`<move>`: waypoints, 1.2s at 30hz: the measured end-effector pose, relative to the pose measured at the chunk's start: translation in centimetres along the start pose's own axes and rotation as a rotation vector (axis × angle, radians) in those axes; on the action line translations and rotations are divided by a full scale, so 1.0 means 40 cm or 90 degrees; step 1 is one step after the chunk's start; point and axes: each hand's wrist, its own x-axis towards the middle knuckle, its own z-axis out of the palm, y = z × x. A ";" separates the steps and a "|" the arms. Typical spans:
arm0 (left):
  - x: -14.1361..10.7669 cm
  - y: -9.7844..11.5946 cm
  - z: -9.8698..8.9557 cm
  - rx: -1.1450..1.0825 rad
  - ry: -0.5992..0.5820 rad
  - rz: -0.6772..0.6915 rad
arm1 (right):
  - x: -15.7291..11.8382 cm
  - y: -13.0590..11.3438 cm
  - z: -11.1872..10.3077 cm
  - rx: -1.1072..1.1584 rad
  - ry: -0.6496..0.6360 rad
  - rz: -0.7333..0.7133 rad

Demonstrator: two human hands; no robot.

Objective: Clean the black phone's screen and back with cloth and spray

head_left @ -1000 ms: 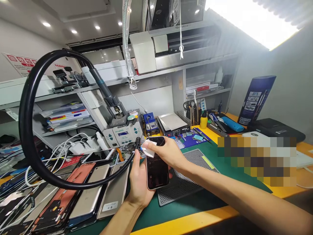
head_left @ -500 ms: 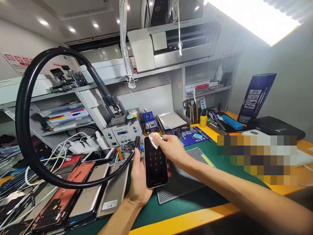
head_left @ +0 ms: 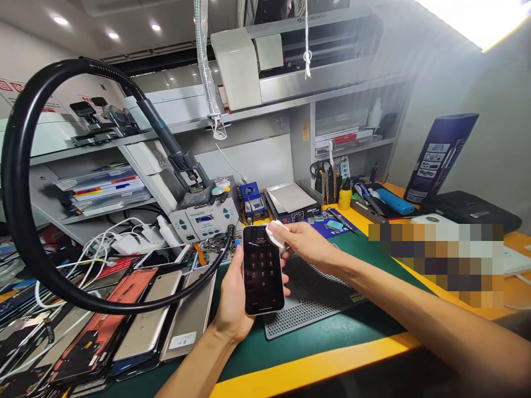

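Grey shelving spans the wall behind a yellow workbench topped with a green mat. Far left, a thick black hose makes a big loop, its lower run crossing above a row of phone parts: an orange-red phone housing, a gold phone back and, next to it, a gold-grey phone back with a white label. White cables tangle behind these. Further along sits a grey hot-air station. The left hand cradles a black smartphone, thumb along one edge and fingertips showing past the other; the phone is held up above the green mat, its lit screen showing a number keypad. At its upper right corner, the right hand pinches a white wipe between thumb and fingers. Under that forearm lies a grey perforated mat. Behind the right hand stands a heating plate, then a small yellow bottle, and, farthest right, a black case.
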 end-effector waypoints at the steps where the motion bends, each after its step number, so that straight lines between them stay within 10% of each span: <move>1: 0.000 0.000 -0.002 0.001 0.006 0.002 | -0.001 0.002 -0.003 -0.019 0.003 0.007; 20: 0.003 0.036 -0.016 -0.049 0.092 0.078 | -0.072 0.017 0.013 -0.217 -0.300 0.150; 36: 0.008 0.020 -0.008 -0.114 0.068 0.127 | -0.041 0.049 0.060 -0.288 0.083 0.112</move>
